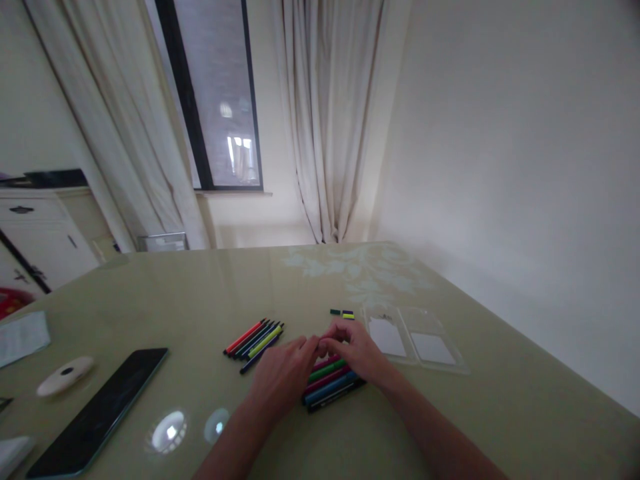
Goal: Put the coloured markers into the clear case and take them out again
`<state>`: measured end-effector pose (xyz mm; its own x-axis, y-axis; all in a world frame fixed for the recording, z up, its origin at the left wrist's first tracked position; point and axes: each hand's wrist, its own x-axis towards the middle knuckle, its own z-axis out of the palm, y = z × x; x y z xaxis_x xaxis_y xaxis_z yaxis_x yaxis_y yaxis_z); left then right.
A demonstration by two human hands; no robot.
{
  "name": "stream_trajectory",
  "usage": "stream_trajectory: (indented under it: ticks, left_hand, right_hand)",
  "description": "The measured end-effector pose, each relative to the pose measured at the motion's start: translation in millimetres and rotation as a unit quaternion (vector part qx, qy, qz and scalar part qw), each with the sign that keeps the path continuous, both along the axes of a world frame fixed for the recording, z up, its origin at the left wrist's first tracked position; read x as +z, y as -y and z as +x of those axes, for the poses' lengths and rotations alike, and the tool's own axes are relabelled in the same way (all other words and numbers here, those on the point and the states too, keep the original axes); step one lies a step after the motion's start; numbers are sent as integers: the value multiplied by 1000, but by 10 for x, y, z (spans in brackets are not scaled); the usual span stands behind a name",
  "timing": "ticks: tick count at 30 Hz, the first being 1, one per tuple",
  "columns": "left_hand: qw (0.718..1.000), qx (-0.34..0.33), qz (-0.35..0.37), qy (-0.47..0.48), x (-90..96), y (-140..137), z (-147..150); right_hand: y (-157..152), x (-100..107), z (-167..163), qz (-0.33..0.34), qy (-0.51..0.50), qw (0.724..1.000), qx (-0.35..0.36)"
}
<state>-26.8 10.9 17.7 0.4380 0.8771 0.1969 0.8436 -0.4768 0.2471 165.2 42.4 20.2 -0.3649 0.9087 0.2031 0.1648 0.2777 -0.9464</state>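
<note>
My left hand [287,370] and my right hand [353,343] meet over the table, fingertips closed together. Between them is a small dark pinkish piece, mostly hidden, whose kind I cannot make out. Beneath and between the hands lie several felt-tip pens [333,383] side by side, in pink, green, dark red, blue and black; my hands cover part of them. Left of my left hand rests a second group of felt-tip pens [255,340], in red, dark colours and yellow-green. Just beyond my right hand are small short pieces [348,316], dark green, dark blue and yellow, resembling pen caps.
An opened clear plastic case [413,340] with white inserts lies to the right. A black tablet-like slab [103,413], a white oval object [65,377] and a pale cloth or paper [23,339] are at the left. The glossy table [200,287] meets the right wall.
</note>
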Motion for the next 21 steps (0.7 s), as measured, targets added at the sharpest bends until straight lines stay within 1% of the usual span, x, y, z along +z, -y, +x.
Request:
stream_trajectory:
  ticks: [5, 9, 14, 19, 21]
  left_hand:
    - [1000, 6, -15, -26, 62, 5, -3]
    - [999, 21, -30, -23, 52, -8, 15]
    - [996, 66, -59, -9, -30, -39, 40]
    - [995, 57, -72, -27, -34, -27, 48]
    - [995, 55, -76, -20, -15, -12, 75]
  right_hand:
    - [8, -21, -2, -13, -10, 1000, -3]
    - [4, -53, -19, -9, -12, 1000, -9]
    - [20, -42, -42, 28, 11, 999, -33]
    - [54, -8, -45, 58, 42, 996, -44]
    - [56, -4, -51, 55, 38, 997, -44]
